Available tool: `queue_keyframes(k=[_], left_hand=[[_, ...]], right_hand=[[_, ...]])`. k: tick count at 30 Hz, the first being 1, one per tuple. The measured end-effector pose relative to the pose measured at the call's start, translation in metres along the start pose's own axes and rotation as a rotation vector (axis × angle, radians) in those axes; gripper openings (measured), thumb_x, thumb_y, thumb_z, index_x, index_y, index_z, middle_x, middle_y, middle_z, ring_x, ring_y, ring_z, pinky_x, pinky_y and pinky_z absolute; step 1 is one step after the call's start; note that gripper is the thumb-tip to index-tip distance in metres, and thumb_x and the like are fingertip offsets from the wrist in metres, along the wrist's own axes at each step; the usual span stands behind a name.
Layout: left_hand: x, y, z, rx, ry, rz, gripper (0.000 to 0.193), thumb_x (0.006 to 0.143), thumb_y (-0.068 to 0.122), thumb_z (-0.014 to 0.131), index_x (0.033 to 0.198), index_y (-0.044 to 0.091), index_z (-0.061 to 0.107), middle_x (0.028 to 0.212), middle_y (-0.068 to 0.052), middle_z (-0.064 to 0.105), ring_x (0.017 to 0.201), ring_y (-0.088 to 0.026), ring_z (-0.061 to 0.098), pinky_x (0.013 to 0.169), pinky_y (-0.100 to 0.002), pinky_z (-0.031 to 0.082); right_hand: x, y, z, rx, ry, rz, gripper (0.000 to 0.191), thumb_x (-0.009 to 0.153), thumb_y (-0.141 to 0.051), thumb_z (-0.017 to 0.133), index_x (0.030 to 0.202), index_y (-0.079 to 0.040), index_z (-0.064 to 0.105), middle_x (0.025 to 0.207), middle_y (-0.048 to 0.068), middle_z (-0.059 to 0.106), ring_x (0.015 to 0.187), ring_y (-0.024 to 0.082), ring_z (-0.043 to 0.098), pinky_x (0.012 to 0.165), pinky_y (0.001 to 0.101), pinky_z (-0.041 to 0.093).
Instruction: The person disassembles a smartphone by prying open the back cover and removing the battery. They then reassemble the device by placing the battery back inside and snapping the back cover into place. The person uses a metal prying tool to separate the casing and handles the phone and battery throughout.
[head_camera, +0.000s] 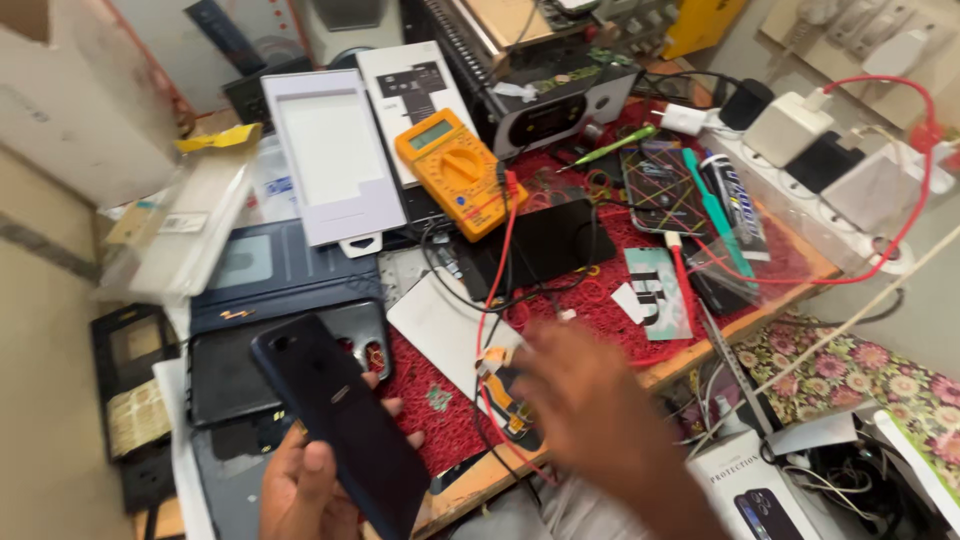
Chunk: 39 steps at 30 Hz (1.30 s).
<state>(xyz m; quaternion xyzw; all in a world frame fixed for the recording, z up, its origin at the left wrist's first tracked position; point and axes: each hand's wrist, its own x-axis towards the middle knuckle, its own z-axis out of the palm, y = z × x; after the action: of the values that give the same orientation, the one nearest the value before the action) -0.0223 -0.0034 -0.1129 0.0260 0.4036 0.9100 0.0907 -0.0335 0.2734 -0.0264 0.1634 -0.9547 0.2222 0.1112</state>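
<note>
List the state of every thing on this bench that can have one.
dark phone: back side up, held in left hand
right hand: blurred, empty, over the bench
yellow multimeter: face up, red lead attached
black phone: face up, bound with rubber bands
white box tray: open, empty

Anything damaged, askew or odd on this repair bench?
Yes. A phone on the red mat has a cracked-looking screen. The white panel juts askew under tangled leads. The left hand holds a dark phone; the right hand is blurred.
</note>
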Motion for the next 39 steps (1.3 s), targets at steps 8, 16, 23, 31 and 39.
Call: queue_keyframes(k=[8,16,23,31,39], left_hand=[[0.009,0.009,0.02,0.003,0.085,-0.037,0.077,0.088,0.041,0.069,0.141,-0.009,0.044,0.14,-0.025,0.059,0.109,-0.04,0.072,0.089,-0.058,0.062],[0.004,0.014,0.028,0.006,0.142,-0.095,0.077,0.086,0.039,0.072,0.143,-0.005,0.046,0.13,-0.026,0.063,0.107,-0.036,0.073,0.09,-0.052,0.064],[0.003,0.018,0.057,0.07,0.185,0.025,0.073,0.085,0.02,0.08,0.146,-0.004,0.047,0.114,-0.015,0.066,0.099,-0.021,0.067,0.086,-0.04,0.061],[0.001,0.047,0.084,0.362,0.298,0.12,0.069,0.082,0.018,0.081,0.141,-0.001,0.052,0.112,-0.007,0.07,0.099,-0.013,0.068,0.084,-0.029,0.062],[-0.011,0.049,0.091,0.499,0.317,0.235,0.079,0.078,0.016,0.084,0.145,-0.002,0.045,0.125,-0.008,0.056,0.11,-0.015,0.062,0.087,-0.033,0.068]], right_hand=[[0.096,0.105,-0.037,-0.163,-0.12,-0.133,0.065,0.07,-0.023,0.081,0.131,-0.008,0.064,0.121,0.021,0.068,0.11,0.039,0.064,0.097,0.0485,0.05],[0.099,0.1,-0.058,-0.335,0.001,-0.032,0.033,0.078,-0.01,0.074,0.111,-0.009,0.074,0.112,0.012,0.074,0.105,0.035,0.07,0.093,0.0456,0.054],[0.012,-0.033,-0.032,0.491,-0.175,0.145,0.041,0.083,-0.015,0.074,0.124,-0.012,0.071,0.12,0.011,0.073,0.105,0.023,0.073,0.09,0.0338,0.061],[0.006,-0.087,-0.015,0.381,-0.491,0.325,0.071,0.082,-0.011,0.066,0.153,-0.016,0.056,0.099,0.012,0.073,0.065,0.027,0.07,0.059,0.039,0.061],[0.003,-0.11,-0.007,0.406,-0.441,0.197,0.042,0.079,-0.007,0.062,0.12,-0.001,0.058,0.062,0.018,0.069,0.056,0.036,0.068,0.058,0.046,0.051]])
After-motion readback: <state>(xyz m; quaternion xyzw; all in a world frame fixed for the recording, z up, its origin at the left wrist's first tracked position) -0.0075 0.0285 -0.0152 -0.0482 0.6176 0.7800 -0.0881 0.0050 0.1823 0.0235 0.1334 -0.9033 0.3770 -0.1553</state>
